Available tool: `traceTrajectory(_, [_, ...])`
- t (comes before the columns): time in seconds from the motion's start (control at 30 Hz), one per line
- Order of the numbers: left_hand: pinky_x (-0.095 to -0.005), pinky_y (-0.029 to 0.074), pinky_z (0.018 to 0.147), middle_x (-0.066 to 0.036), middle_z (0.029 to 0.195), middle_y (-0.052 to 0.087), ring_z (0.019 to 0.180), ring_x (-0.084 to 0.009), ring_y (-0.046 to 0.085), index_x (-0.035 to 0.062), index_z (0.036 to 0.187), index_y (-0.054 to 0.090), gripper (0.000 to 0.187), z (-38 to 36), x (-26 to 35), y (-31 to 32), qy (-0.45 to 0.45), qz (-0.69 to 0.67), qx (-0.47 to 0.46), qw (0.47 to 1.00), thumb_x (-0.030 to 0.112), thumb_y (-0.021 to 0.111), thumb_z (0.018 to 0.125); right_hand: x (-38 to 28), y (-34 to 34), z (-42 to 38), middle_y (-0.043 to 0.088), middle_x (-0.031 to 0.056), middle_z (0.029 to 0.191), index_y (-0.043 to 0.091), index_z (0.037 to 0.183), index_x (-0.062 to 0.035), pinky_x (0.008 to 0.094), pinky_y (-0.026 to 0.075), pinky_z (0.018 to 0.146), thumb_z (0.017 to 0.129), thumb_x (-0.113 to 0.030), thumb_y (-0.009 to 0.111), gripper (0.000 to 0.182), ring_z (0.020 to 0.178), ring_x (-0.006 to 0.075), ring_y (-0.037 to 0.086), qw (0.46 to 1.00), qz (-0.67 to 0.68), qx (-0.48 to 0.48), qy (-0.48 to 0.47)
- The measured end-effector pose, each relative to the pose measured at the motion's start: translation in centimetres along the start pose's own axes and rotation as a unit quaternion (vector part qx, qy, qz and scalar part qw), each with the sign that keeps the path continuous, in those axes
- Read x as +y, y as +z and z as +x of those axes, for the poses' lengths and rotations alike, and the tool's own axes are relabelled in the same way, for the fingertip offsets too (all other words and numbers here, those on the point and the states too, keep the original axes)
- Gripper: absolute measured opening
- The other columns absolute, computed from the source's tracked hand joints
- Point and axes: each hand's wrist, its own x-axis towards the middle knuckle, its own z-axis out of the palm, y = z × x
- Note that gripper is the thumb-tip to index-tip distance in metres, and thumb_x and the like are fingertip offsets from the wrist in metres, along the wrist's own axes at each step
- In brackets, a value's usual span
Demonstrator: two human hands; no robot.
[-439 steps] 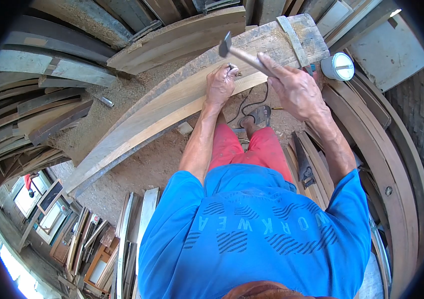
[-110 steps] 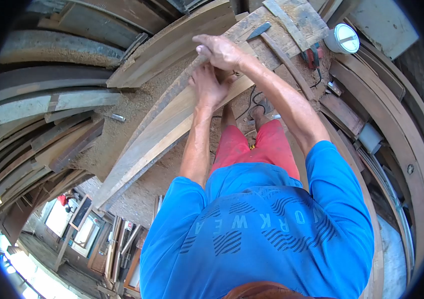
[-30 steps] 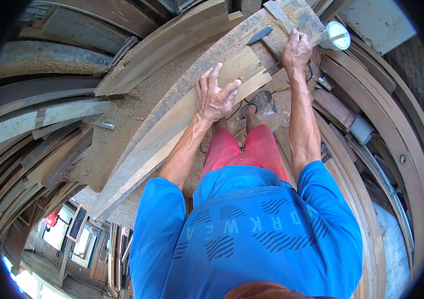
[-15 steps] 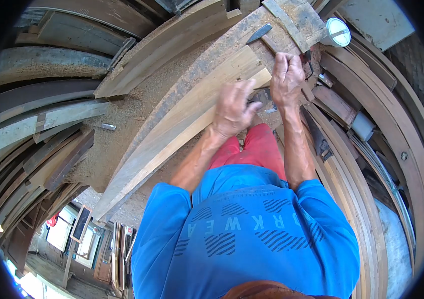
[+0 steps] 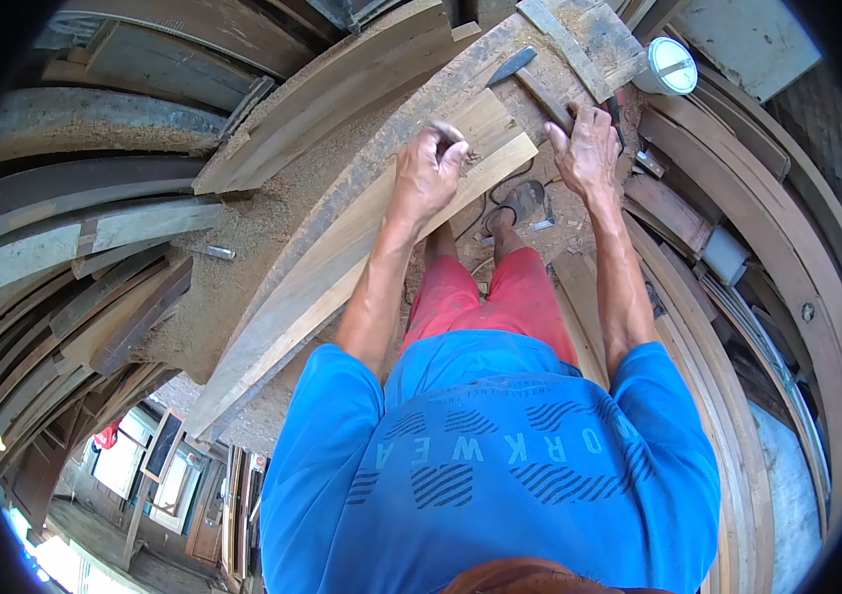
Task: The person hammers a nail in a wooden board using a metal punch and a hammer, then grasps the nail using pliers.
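A hammer (image 5: 543,97) lies across the bench, its dark metal head toward the back. My right hand (image 5: 589,156) is on the handle, with the thumb on one side and the fingers curled at the other; its lower end is hidden. My left hand (image 5: 424,176) is over a pale board (image 5: 362,233), fingers curled toward the thumb. Whatever they pinch, if anything, is too small to make out. A second pale board (image 5: 495,170) runs alongside, nearer my body. Small shavings lie beside my left fingertips.
The long worn bench (image 5: 337,195) carries sawdust and a wooden strip (image 5: 568,49). Beside its far end stands a white lidded bucket (image 5: 672,66). Planks (image 5: 768,188) are stacked at the right, more at the left. A sandalled foot (image 5: 525,201) is on the dusty floor.
My left hand has moved left and back over the board, its fingers curling. The right hand has shifted slightly right and down, its thumb now apart from the fingers. The hammer head stays in place.
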Motion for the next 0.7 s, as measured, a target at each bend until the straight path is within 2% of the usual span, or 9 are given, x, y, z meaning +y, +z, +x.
traceTrajectory(0.1, [-0.0343,0.058,0.075,-0.008,0.081,0.075,0.077,-0.0198,0.074,0.0048,0.097,0.073,0.007,0.9,-1.1,-0.4,0.053,0.08,-0.039,0.995,0.011,0.07,0.096,1.3,1.2,0.2,0.057,0.0257,0.121,0.057,0.138,-0.0085,0.0585,0.053,0.088,0.097,-0.038,0.07,0.052,0.102,0.0488,0.065,0.995,0.082,-0.052,0.019])
traceTrajectory(0.13, [-0.0353,0.058,0.076,-0.009,0.082,0.076,0.08,-0.0202,0.076,0.0043,0.097,0.073,0.01,1.1,-0.9,-0.5,0.036,0.072,-0.056,0.995,0.014,0.072,0.095,1.8,1.1,0.6,0.062,0.0265,0.115,0.056,0.14,-0.0066,0.0595,0.052,0.091,0.097,-0.037,0.069,0.054,0.101,0.0493,0.066,0.991,0.092,-0.091,0.029])
traceTrajectory(0.27, [-0.0368,0.059,0.078,-0.012,0.088,0.078,0.084,-0.0243,0.077,0.0044,0.1,0.074,0.01,1.3,-1.4,-0.4,0.082,0.124,-0.054,0.987,0.013,0.073,0.095,1.4,-1.5,1.4,0.072,0.0247,0.098,0.064,0.132,-0.0043,0.0528,0.055,0.09,0.097,-0.032,0.063,0.044,0.099,0.0426,0.07,0.986,0.086,-0.142,0.015])
traceTrajectory(0.37, [-0.0377,0.058,0.078,-0.014,0.089,0.077,0.084,-0.0278,0.077,0.0033,0.1,0.074,0.01,1.4,-1.4,-0.6,0.093,0.134,-0.062,0.985,0.01,0.074,0.093,0.1,-4.5,-0.2,0.072,0.0237,0.099,0.065,0.128,-0.0028,0.052,0.054,0.089,0.096,-0.03,0.066,0.042,0.098,0.041,0.07,0.989,0.14,-0.045,-0.003])
traceTrajectory(0.4, [-0.0382,0.058,0.078,-0.015,0.089,0.077,0.084,-0.029,0.077,0.0034,0.101,0.074,0.01,1.4,-1.1,-0.6,0.1,0.142,-0.064,0.983,0.009,0.074,0.093,-0.1,-5.2,-0.7,0.072,0.0221,0.097,0.064,0.128,-0.0017,0.0482,0.056,0.085,0.095,-0.022,0.07,0.039,0.093,0.0372,0.071,0.98,0.183,0.03,-0.066])
traceTrajectory(0.5, [-0.0394,0.058,0.077,-0.017,0.09,0.075,0.084,-0.0325,0.076,0.0036,0.101,0.074,0.011,1.3,-0.4,-0.8,0.119,0.165,-0.081,0.976,0.008,0.075,0.091,-2.6,-11.4,-1.1,0.072,0.0206,0.099,0.064,0.128,-0.0016,0.0445,0.057,0.081,0.094,-0.014,0.073,0.038,0.089,0.0351,0.072,0.919,0.362,-0.152,-0.029])
traceTrajectory(0.53, [-0.0397,0.057,0.077,-0.018,0.09,0.075,0.085,-0.0333,0.075,0.0039,0.102,0.074,0.011,1.4,-0.5,-0.6,0.124,0.171,-0.092,0.973,0.008,0.075,0.091,-3.1,-12.0,-1.4,0.072,0.0182,0.1,0.065,0.128,-0.003,0.042,0.057,0.078,0.093,-0.013,0.075,0.037,0.087,0.0336,0.072,0.913,0.38,-0.125,-0.079])
traceTrajectory(0.63, [-0.0406,0.057,0.077,-0.018,0.09,0.074,0.086,-0.0343,0.075,0.0042,0.102,0.074,0.012,1.7,-0.4,-0.5,0.13,0.19,-0.106,0.967,0.007,0.075,0.091,-3.7,-13.0,-1.5,0.072,0.0162,0.101,0.064,0.128,-0.0044,0.0421,0.057,0.079,0.092,-0.013,0.076,0.038,0.089,0.0337,0.072,0.939,0.278,0.001,-0.201])
traceTrajectory(0.7, [-0.0413,0.057,0.077,-0.019,0.09,0.074,0.086,-0.0348,0.075,0.004,0.103,0.074,0.012,1.7,-0.3,-0.4,0.127,0.192,-0.103,0.968,0.007,0.075,0.091,-3.5,-13.2,-1.0,0.07,0.0167,0.098,0.063,0.126,-0.0023,0.0444,0.055,0.077,0.09,-0.014,0.078,0.041,0.088,0.0349,0.07,0.935,0.255,0.028,-0.246])
